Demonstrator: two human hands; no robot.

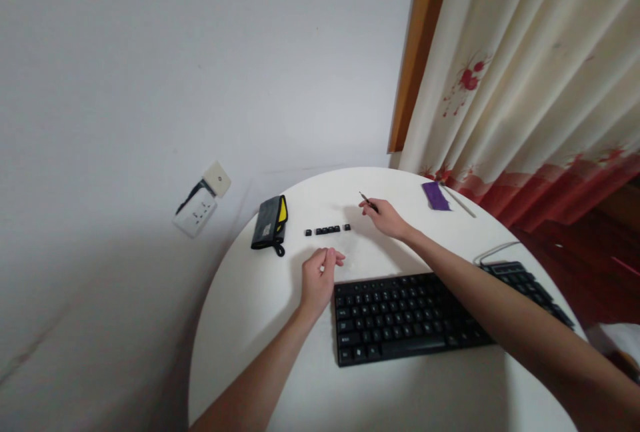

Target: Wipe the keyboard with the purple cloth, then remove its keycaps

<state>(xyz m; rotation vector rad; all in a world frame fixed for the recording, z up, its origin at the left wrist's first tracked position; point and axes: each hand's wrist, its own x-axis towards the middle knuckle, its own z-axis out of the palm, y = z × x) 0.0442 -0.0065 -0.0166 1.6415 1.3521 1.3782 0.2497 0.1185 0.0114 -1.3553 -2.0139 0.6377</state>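
1 pouch (267,222), left on surface (225,345). Left hand (317,279): grip curled, contents cannot be told. 6 black keycaps (325,230) (spaced 1 + 4 + 1), row running left-right. Right hand (389,217): grip pinching 1 slender tool (371,204) over surface, tip far-left. 1 keyboard (410,315), long axis left-right.

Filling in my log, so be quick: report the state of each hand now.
Left hand: loosely curled; whether it holds anything cannot be told.
Right hand: closed, holding a slim dark tool.
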